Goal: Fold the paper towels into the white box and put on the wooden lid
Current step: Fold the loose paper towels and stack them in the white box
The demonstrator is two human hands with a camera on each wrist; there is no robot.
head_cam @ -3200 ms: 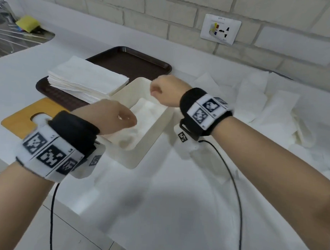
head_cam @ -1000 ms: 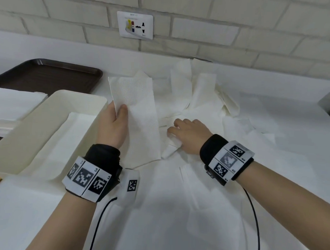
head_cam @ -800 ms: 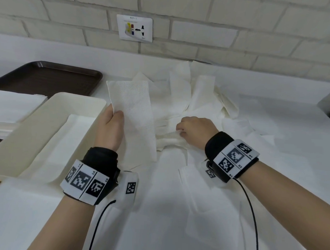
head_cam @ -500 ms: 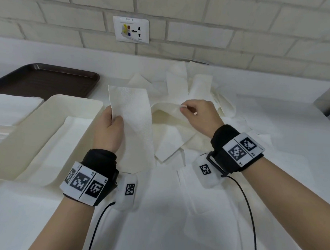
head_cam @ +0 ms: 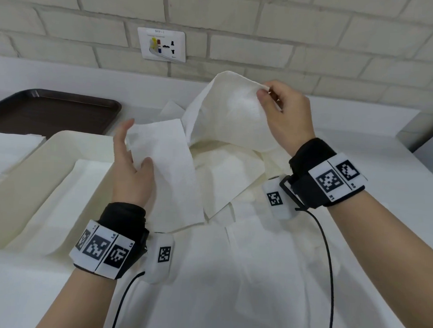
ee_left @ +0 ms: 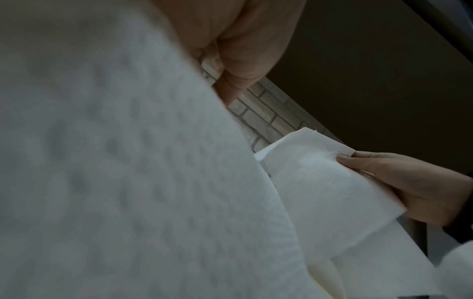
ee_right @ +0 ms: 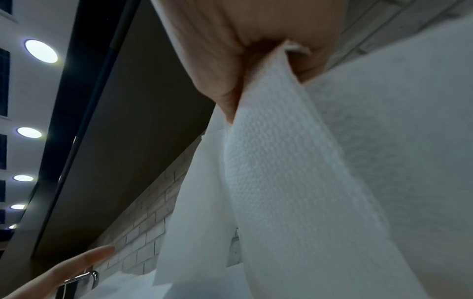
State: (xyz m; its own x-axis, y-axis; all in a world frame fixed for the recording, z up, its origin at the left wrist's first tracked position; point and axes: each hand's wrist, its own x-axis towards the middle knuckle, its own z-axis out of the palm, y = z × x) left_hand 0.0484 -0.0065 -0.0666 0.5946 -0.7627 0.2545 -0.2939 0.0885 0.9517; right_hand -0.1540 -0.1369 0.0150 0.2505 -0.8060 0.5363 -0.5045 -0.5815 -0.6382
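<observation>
The right hand (head_cam: 283, 117) was up high, thumb and fingers pinched on the top corner of a towel (head_cam: 231, 120) that billowed and drooped below the grip. That sheet looked feather-light, soft and limp, with no stiffness to help it, so an edge or corner was the place to take it, and gently, since thin paper like this would likely tear if tugged. The left hand (head_cam: 132, 168) held a second towel (head_cam: 166, 167) with the thumb pressed on its face and the fingers reaching up behind it, more spread than curled. The two sheets hung side by side between the hands, their inner edges overlapping. Under them, loose towels (head_cam: 232, 238) lay scattered over the tabletop (head_cam: 382, 174). Just left of the left hand sat the box (head_cam: 51, 168), open, a sheet already flat on its floor. Beyond it lay a dark tray (head_cam: 52, 114) and a neat stack (head_cam: 12, 151). The lid was not in view.
</observation>
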